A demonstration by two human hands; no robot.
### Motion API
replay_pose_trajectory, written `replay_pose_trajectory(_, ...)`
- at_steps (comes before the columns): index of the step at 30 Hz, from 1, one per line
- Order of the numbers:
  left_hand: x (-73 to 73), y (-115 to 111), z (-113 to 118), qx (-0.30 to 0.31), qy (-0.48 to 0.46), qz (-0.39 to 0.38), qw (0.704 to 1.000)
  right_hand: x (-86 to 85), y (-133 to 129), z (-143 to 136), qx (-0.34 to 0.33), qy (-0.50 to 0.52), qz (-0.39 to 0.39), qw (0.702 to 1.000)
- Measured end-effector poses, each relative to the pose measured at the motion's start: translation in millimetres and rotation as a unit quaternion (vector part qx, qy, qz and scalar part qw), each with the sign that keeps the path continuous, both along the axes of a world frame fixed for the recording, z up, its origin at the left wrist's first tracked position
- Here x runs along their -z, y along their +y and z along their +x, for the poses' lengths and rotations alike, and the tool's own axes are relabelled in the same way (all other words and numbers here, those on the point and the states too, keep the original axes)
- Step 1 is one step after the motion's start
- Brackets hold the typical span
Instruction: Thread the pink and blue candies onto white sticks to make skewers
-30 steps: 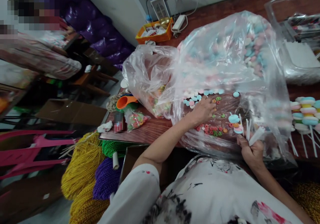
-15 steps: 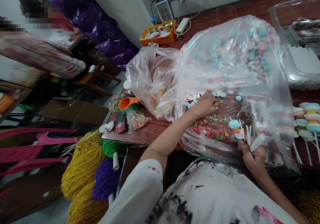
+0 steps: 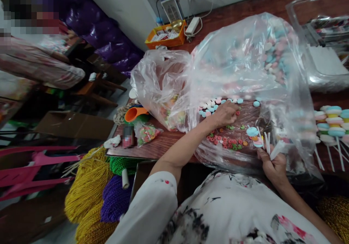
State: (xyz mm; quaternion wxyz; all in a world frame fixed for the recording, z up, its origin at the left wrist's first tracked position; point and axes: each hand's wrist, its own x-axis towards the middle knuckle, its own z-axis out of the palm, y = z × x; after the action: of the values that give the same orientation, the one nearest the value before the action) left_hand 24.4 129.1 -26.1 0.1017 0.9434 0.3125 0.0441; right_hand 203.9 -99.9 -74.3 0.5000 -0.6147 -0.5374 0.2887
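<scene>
My left hand point(image 3: 226, 114) reaches over the plastic-covered table, fingers bent together beside a small red ring-shaped piece point(image 3: 237, 112). Whether a piece is between the fingertips is hidden. Flat round candies point(image 3: 211, 109) in white, blue and pink lie just behind it. Nearer me are scattered red, green and orange rings point(image 3: 227, 141). My right hand point(image 3: 274, 166) is closed around several white sticks point(image 3: 276, 149). One stick carries a stack of candies point(image 3: 255, 136), blue on top with orange and pink below.
A large clear bag of candies point(image 3: 245, 60) stands behind my hands, with a smaller bag point(image 3: 163, 87) to its left. Finished candy sticks point(image 3: 334, 122) lie right. An orange scoop point(image 3: 135, 114) and yarn bundles point(image 3: 87, 186) are left. Another person point(image 3: 40, 62) sits beyond.
My left hand has shifted slightly right over the pieces, and green rings by its fingertips no longer show. My right hand still holds the sticks. The whole view has moved a little.
</scene>
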Motion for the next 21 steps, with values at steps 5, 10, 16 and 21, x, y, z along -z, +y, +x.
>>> replay_pose_trajectory(5, -4.9, -4, 4, -0.041, -0.009, -0.038, 0.998, -1.9, 2, -1, 0.014, 0.018, -0.024, 0.999)
replay_pose_trajectory(10, -12.4, -10, -3, -0.079, -0.128, -0.106, 0.983, -5.8, 6, 0, 0.008, 0.032, -0.017, 0.999)
replay_pose_trajectory(16, -28.6, -58, -22, -0.141, -0.474, -0.338, 0.801, -30.7, 3, -2, -0.042, 0.007, 0.011, 0.999)
replay_pose_trajectory(21, -33.3, -100, -25, -0.224, -0.58, -0.528, 0.579, -52.4, 4, -10, -0.08, -0.025, 0.043, 0.996)
